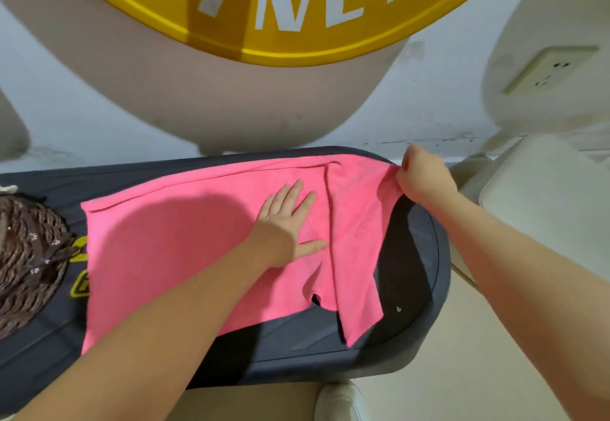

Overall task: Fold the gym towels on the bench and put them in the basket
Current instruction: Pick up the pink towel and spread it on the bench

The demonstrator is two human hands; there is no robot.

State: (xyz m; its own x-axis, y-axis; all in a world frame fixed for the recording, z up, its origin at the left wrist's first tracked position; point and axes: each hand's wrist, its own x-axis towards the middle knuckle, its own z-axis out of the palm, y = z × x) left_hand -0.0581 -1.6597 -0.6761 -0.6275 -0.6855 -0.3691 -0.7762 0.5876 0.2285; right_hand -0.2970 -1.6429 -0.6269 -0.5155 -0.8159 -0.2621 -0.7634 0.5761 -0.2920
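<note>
- A white shoe [341, 401] showed at the bottom edge, just below the bench's near rim, so the person stood close against the bench [412, 328].
- The bench was dark and padded with a rounded right end; yellow lettering showed on it beside the towel's left edge.
- A pink towel [171, 249] lay spread across the bench top, its right part raised into a flap whose near corner hung toward the near rim.
- The left hand [287, 226] lay flat on the towel with fingers straight and slightly spread, just left of a crease. It seemed to pin the cloth so the lower layer would not slide while the other side came over.
- The right hand [421, 178] was closed in a fist-like pinch on the towel's far right corner, lifted off the bench's far right edge. That grip likely served to carry the flap leftward over the crease.
- The basket [29, 255], brown and woven, sat on the bench's left end, near the towel's left edge but not touching it. No towel was visible in the part that showed.
- Judged from this, the first fold was under way and the basket step remained.
- Behind the bench stood a pale wall with a yellow sign [280, 8] and a socket [549, 69].
</note>
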